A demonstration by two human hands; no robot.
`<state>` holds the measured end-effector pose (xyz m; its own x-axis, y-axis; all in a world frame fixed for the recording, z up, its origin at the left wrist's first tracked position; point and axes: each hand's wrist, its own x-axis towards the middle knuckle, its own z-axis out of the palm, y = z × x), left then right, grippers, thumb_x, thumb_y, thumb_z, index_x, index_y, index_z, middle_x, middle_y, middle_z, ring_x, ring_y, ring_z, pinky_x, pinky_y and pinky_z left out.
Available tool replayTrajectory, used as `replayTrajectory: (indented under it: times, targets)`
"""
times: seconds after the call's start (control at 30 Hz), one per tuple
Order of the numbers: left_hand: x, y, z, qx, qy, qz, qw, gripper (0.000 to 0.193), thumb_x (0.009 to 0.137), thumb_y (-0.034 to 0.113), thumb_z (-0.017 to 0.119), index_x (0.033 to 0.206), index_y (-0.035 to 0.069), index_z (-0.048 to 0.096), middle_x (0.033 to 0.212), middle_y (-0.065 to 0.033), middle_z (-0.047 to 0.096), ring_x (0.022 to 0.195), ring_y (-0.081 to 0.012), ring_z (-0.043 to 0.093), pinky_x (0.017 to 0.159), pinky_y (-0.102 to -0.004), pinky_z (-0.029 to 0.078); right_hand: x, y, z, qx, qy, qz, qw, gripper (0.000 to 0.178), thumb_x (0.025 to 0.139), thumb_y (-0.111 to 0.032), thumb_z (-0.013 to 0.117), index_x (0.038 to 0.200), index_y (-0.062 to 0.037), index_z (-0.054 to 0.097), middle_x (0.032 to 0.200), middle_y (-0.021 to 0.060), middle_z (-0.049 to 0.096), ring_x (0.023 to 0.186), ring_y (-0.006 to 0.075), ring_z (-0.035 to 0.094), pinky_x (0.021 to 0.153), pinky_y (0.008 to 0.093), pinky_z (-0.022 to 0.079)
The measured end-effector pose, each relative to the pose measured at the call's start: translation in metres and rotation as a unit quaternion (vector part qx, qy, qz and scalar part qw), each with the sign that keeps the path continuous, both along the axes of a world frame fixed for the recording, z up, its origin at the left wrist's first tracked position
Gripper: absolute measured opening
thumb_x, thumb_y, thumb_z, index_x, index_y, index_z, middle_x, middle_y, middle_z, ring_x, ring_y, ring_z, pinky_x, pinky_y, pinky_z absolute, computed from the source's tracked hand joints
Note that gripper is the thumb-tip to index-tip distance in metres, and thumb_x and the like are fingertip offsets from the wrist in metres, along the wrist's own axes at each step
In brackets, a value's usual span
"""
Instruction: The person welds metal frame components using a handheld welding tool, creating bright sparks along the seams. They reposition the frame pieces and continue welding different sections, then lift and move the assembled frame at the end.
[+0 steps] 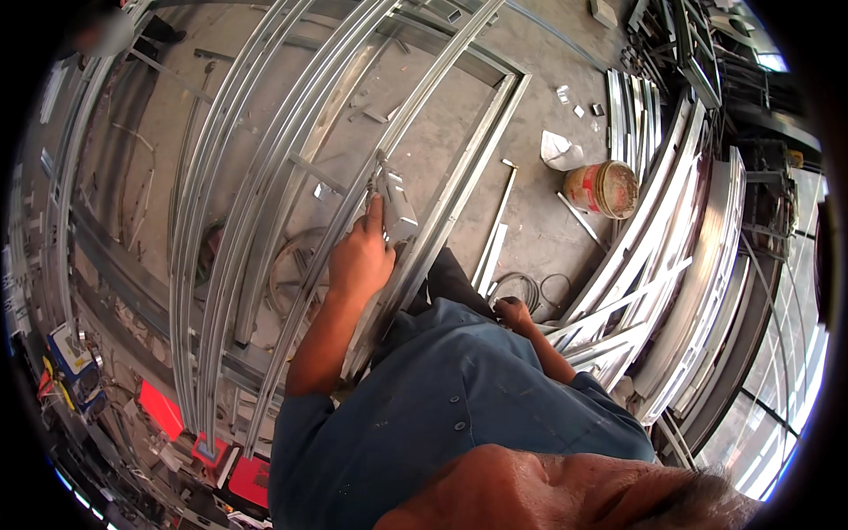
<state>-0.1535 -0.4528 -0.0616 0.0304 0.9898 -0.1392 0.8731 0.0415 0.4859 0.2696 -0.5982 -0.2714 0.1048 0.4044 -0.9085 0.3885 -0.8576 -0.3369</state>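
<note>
My left hand (362,252) reaches forward over a frame of long galvanized steel channels (481,163). Its index finger points along a grey metal piece (399,212), with the other fingers curled at its near end. Whether this is a clamp or a short bracket I cannot make out. The piece lies against one inner channel of the frame. Low beside my right leg, my right hand (512,311) is closed, and anything inside it is hidden. Coiled cable (523,287) lies on the floor just beyond it.
On the right stand a stained bucket (601,190) and stacks of shiny metal profiles (658,238). A loose strip (499,221) and white scrap (561,150) lie on the concrete floor. Red cases (249,481) sit at lower left. Another person's dark shoe (166,34) shows at upper left.
</note>
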Motion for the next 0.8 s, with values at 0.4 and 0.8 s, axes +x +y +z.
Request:
replayTrajectory:
  times: [0.4, 0.8]
  targets:
    - [-0.003, -0.002, -0.007, 0.002, 0.015, 0.009, 1.000, 0.083, 0.075, 0.014, 0.073, 0.149, 0.004, 0.037, 0.112, -0.0246, 0.065, 0.085, -0.0410, 0.069, 0.074, -0.0479, 0.057, -0.017, 0.006, 0.016, 0.021, -0.054, 0.060, 0.997, 0.050, 0.080, -0.035, 0.061, 0.107, 0.0068, 0.070, 0.092, 0.0177, 0.072, 0.080, 0.0244, 0.070, 0.072, 0.0371, 0.056]
    - [-0.009, -0.002, -0.004, -0.004, -0.001, 0.016, 1.000, 0.084, 0.074, 0.014, 0.073, 0.150, 0.004, 0.037, 0.105, -0.0265, 0.065, 0.084, -0.0429, 0.069, 0.073, -0.0490, 0.057, -0.025, 0.013, 0.028, 0.018, -0.060, 0.090, 0.994, 0.048, 0.082, -0.035, 0.061, 0.105, 0.0055, 0.072, 0.095, 0.0194, 0.073, 0.084, 0.0255, 0.071, 0.075, 0.0374, 0.056]
